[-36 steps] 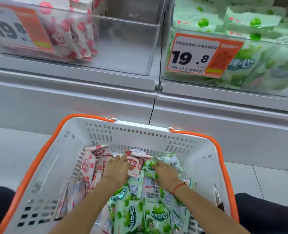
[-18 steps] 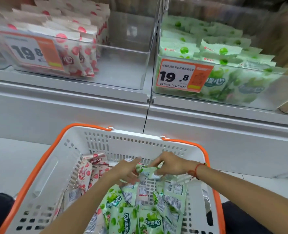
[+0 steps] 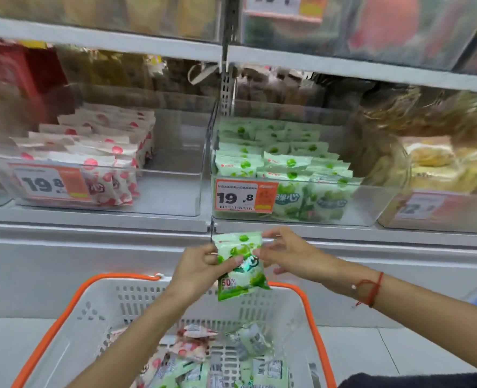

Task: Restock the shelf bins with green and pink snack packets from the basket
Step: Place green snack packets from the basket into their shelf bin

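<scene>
Shelving unit, white, with clear bins on its lower tier. Basket, white with an orange rim, stands in front of the shelving, below the hands; loose pink and green packets lie on its floor. Left-hand bin holds pink snack packets stacked against its left side, its right part bare. Right-hand bin holds rows of green snack packets standing upright. Each bin carries an orange-and-white price tag reading 19.8 on its front wall. A further bin to the far right appears to hold yellow packs, though blur makes this uncertain. Left hand grips the left edge of a single green packet, thumb across its face. Right hand pinches the same packet at its upper right corner. The packet is held upright in the air above the basket's far rim, just below the front of the green bin. A red cord circles the right wrist.
</scene>
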`<state>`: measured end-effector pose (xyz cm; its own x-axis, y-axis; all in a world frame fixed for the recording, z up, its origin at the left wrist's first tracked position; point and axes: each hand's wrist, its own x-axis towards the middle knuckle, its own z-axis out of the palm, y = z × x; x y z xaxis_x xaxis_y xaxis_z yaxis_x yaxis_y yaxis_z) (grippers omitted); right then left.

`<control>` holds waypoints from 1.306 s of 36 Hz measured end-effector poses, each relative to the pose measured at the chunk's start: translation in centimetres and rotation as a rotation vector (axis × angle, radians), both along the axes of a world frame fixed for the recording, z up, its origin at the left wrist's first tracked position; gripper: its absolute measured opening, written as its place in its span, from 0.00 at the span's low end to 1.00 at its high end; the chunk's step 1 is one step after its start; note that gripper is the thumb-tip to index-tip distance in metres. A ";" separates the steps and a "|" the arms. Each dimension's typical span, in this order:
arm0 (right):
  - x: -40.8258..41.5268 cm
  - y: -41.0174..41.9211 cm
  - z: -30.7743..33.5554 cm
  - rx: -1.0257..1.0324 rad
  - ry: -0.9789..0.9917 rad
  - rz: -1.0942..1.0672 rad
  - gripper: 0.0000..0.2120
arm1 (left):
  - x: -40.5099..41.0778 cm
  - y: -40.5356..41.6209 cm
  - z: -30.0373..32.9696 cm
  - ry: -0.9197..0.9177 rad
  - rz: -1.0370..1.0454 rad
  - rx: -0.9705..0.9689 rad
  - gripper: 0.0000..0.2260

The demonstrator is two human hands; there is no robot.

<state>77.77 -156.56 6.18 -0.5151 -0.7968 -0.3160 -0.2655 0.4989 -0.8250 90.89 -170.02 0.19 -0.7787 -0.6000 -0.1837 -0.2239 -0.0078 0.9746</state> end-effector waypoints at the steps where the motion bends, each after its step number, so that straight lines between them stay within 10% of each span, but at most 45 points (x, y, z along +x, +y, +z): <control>1: -0.3 0.1 0.7 -0.032 -0.036 -0.026 0.25 | -0.4 0.1 0.8 0.034 -0.006 -0.014 0.20; 19: -10.7 4.1 10.7 -0.351 0.271 -0.402 0.11 | -11.1 1.3 15.5 0.307 -0.024 -0.679 0.05; 24: -14.9 3.4 11.4 -0.293 0.283 -0.431 0.13 | -18.0 0.4 17.1 0.085 -0.264 -0.543 0.27; 28: -17.1 2.6 11.3 -0.313 0.329 -0.392 0.05 | -21.7 0.3 16.8 0.063 -0.289 -0.485 0.21; 34: -19.1 2.2 12.7 -0.022 0.954 -0.307 0.27 | -24.5 0.0 16.0 0.155 -0.227 -0.575 0.15; 41: -19.8 1.2 14.6 0.172 1.116 -0.215 0.19 | -26.2 -1.4 16.0 0.214 -0.359 -0.659 0.10; 47: -19.8 1.3 13.5 0.164 1.440 -0.334 0.14 | -27.3 -3.1 14.5 -0.272 -0.609 -1.031 0.28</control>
